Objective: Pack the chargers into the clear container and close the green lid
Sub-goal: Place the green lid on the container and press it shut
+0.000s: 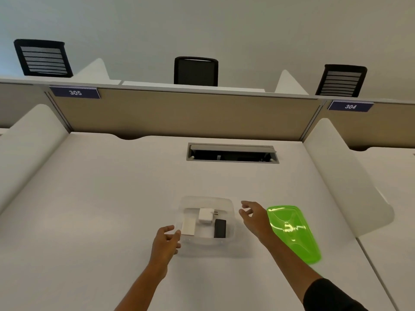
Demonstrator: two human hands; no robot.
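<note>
— How far along is the packing, going by what lies on the wide white worktop (112, 209)?

— The filling looks done, I'd judge. The clear rectangular plastic container (207, 243) sits near the front middle, and three chargers lie in it: a flat white oblong charger (188, 226) at the left, a white cube-shaped charger with metal prongs (206, 215) at the back, and a small black block charger (220, 228) at the right. I can see no charger left outside.

— And the lid?

— Not on yet. The translucent green plastic lid (294, 234) lies flat on the worktop just to the right of the container, apart from it.

— What are the hands doing?

— The left hand (167, 240) is at the container's near left corner, fingers loosely curled and holding nothing; whether it touches the wall I cannot tell. The right hand (252, 215) hovers open and empty between container and lid.

— So what remains?

— Picking up the lid and pressing it shut, probably with the right hand, which is nearest.
</note>
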